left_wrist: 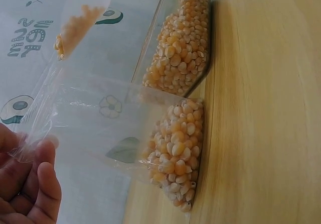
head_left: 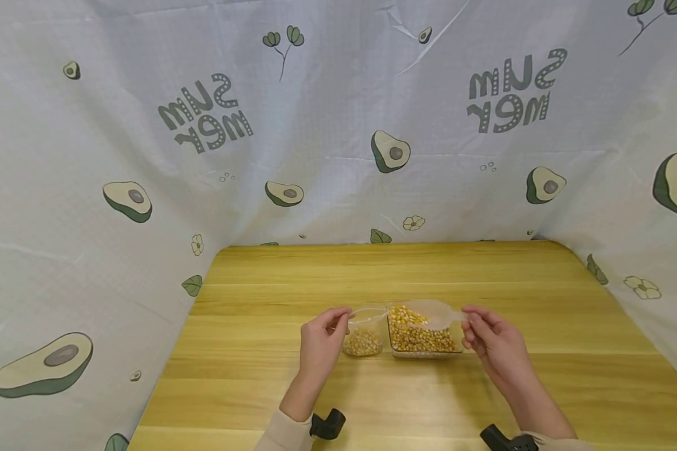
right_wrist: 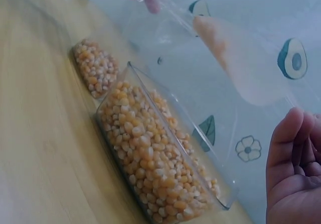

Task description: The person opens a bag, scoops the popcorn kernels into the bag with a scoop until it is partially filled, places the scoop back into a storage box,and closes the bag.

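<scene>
Left grip (head_left: 321, 341) is closed to a pinch on the rim of a clear plastic bag (head_left: 369, 322); right grip (head_left: 499, 351) pinches the handle of a translucent scoop (head_left: 437, 312), loaded and above a clear rectangular container (head_left: 427, 355) of corn kernels (head_left: 420, 341), lower centre of the head frame. Bagging seems under way; next likely calls for tipping the scoop leftward into the bag's mouth.

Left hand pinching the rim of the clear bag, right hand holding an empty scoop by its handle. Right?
One fix: the scoop isn't empty. The left wrist view shows corn kernels in it. The rest stands: left hand pinching the rim of the clear bag, right hand holding the scoop's handle.
</scene>
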A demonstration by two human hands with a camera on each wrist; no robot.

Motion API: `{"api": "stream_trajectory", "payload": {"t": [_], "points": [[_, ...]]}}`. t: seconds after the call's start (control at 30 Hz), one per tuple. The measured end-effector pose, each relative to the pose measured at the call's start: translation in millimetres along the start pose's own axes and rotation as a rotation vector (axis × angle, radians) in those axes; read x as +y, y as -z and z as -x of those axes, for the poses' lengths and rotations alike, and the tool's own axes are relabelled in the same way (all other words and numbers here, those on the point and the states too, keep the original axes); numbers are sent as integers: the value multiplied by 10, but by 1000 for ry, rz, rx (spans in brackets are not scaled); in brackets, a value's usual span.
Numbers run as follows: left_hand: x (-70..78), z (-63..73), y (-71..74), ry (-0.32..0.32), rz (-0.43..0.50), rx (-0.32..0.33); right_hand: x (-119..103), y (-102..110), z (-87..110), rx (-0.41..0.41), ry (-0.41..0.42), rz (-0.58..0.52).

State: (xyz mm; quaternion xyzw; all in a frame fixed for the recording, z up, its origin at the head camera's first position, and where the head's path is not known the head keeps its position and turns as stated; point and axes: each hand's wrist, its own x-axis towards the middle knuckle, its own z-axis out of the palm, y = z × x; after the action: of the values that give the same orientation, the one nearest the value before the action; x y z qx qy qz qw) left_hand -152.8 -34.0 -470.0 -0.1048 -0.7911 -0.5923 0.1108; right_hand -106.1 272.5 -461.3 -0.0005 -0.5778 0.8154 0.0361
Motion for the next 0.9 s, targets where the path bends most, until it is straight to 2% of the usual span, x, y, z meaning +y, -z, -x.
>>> {"api": "stream_trajectory", "payload": {"t": [0.5,0.9], "points": [[-1,-6,4,-14,2,-7,-41,-155,-69,-17,9,-16],[12,-13,-4,-48,-6,18,-64,-260,-123,-17,-17,11]]}}
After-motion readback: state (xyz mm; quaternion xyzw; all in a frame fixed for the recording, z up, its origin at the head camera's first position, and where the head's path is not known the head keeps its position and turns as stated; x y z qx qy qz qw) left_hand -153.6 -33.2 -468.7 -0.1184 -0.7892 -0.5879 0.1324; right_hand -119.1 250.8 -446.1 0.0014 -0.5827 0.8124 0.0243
